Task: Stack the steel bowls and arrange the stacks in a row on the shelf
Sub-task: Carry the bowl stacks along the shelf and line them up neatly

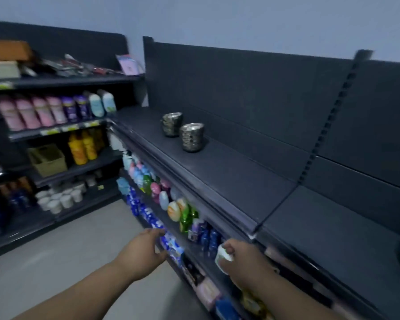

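Our right hand (240, 264) curls its thumb and fingers round a small white round-ended container with a pale green mark (222, 255), low against the front of the shelving; the picture is blurred here, so we cannot tell what the container is. Our left hand (143, 248) holds nothing. Its fingers are loosely spread and reach forward, with the fingertips just beside a row of blue and white packets (169, 244) on a low shelf.

Just above these, between and beyond our hands, stand green, pink and pale blue plastic bottles (171, 199), crowded along a middle shelf.

Higher up runs the broad dark grey metal top shelf (229, 181). On it, well apart from both hands, we see two stacks of shiny steel bowls. The nearer stack of steel bowls (192, 137) stands upright towards the back panel. The farther stack of steel bowls (171, 124) stands just beside it on the left, and we cannot tell whether the two touch.

On the left, a second dark shelving unit (62, 80) carries pink and purple bottles (39, 110), yellow bottles (83, 146), a tan cardboard box (47, 160) and white tubs (60, 197).
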`<state>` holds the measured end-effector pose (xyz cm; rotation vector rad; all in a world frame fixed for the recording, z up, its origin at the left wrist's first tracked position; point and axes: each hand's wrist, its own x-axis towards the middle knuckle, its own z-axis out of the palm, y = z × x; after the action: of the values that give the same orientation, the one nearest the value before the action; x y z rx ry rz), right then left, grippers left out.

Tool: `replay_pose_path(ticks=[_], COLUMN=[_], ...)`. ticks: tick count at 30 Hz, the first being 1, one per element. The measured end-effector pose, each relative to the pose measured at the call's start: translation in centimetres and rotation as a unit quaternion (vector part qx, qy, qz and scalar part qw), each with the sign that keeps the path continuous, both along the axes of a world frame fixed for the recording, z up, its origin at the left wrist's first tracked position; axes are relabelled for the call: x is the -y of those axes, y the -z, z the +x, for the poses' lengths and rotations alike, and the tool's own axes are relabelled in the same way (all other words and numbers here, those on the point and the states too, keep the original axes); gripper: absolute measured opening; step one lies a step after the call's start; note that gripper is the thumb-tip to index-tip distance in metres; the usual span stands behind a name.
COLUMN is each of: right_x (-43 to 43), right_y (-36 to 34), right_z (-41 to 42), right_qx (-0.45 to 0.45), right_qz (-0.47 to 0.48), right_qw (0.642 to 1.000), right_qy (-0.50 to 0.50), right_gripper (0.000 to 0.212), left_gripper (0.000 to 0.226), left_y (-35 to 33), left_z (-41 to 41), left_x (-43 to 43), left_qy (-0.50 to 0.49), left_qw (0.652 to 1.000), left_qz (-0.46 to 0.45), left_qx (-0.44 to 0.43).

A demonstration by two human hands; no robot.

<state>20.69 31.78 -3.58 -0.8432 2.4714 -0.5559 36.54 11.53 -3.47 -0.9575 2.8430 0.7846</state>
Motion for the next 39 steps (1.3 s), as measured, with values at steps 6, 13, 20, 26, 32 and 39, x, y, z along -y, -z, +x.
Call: replay_pose_path(ticks=[6, 13, 20, 26, 32, 39], right_x=[13.5, 22.5, 30.9, 38.2, 42.0, 43.0], right_y=[1.1, 4.0, 4.6, 0.9, -0.3, 1.2], right_z=[3.5, 2.4, -5.6, -14.6, -20.3, -22.8], right_qx=[-0.020, 0.001, -0.011, -0.028, -0.032, -0.037], right_qz=[0.005, 0.029, 0.002, -0.058, -0.128, -0.080], right_qw=[0.998, 0.994, 0.994, 0.997, 0.987, 0.942], right_qy=[-0.062, -0.101, -0.106, -0.052, 0.097, 0.324], right_gripper=[0.025, 0.037, 0.031, 0.037, 0.047, 0.038], left_gripper=[0.058, 0.055, 0.053, 0.055, 0.056, 0.058], left_y=[0.6, 3.5, 3.8, 1.5, 0.6, 1.0], left_z=[7.8, 9.7, 1.0, -10.6, -20.2, -31.2], left_x=[12.7, 20.6, 29.1, 35.5, 40.3, 45.2], left_qy=[-0.066, -0.109, -0.112, -0.078, -0.014, 0.146], left_qw=[0.997, 0.990, 0.991, 0.997, 0.998, 0.985], left_qz=[-0.011, 0.013, -0.007, -0.012, 0.025, 0.055], left_qx=[0.039, 0.091, 0.072, 0.008, -0.062, -0.074])
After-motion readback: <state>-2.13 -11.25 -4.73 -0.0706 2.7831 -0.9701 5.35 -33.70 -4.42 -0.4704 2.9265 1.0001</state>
